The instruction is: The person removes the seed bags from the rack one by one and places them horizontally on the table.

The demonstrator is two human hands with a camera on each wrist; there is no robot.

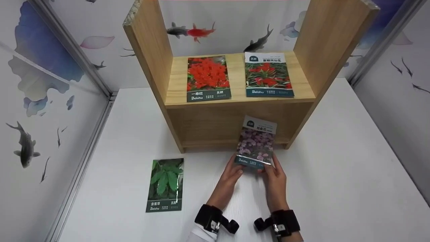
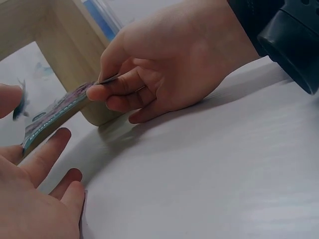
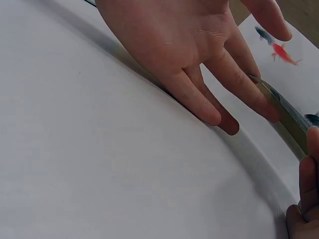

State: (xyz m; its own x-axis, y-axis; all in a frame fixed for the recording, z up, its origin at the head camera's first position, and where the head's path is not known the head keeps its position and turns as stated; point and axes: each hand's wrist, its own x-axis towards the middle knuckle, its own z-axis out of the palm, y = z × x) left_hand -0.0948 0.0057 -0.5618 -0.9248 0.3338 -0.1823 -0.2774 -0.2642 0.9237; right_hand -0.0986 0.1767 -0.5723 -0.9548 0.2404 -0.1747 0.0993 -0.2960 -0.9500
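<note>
A seed packet (image 1: 256,143) with purple flowers is held tilted in front of the wooden shelf's lower compartment. My right hand (image 1: 276,186) pinches its lower right corner between thumb and fingers, as the left wrist view shows of the right hand (image 2: 169,64). On the packet's lower left side, my left hand (image 1: 226,183) touches it with extended fingers, the thumb standing apart. In the right wrist view the left hand's (image 3: 184,55) fingers reach under the packet (image 3: 286,112). Only part of the right hand (image 3: 308,194) appears there.
On the shelf's upper board (image 1: 237,80) lie two packets with red flowers, one left (image 1: 208,79) and one right (image 1: 268,75). A green-leaf packet (image 1: 165,185) lies on the white table (image 1: 111,188) at left. Wooden side panels (image 1: 336,43) rise on both sides of the board.
</note>
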